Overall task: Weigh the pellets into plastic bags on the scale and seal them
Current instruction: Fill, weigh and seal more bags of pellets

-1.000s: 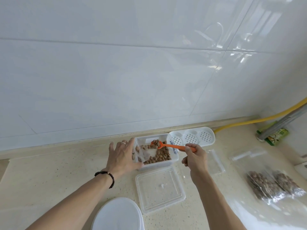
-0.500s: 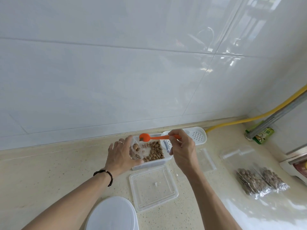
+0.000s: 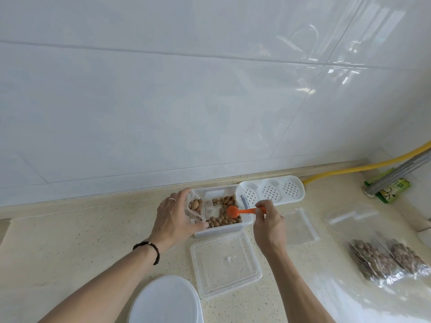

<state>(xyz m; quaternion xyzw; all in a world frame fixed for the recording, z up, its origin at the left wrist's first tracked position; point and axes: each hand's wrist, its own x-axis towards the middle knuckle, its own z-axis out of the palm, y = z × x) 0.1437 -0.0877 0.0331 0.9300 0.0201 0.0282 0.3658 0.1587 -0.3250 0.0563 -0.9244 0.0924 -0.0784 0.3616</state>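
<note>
Pellets (image 3: 225, 212) in clear tub, orange scoop (image 3: 235, 211) in right hand (image 3: 268, 226), left hand (image 3: 173, 214) gripping bag (image 3: 196, 207)

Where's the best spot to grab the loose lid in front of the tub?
Take the lid by its near-right rim corner, coming from the right and front. It lies flat on the counter, so only the raised rim gives a hold. Its left corner sits close to the white round lid, and its far edge nearly touches the tub. This is a judgement from one view.

The left hand (image 3: 173, 216) covers much of the small plastic bag (image 3: 194, 207). A round white lid (image 3: 164, 300) is cut off by the bottom edge.
</note>
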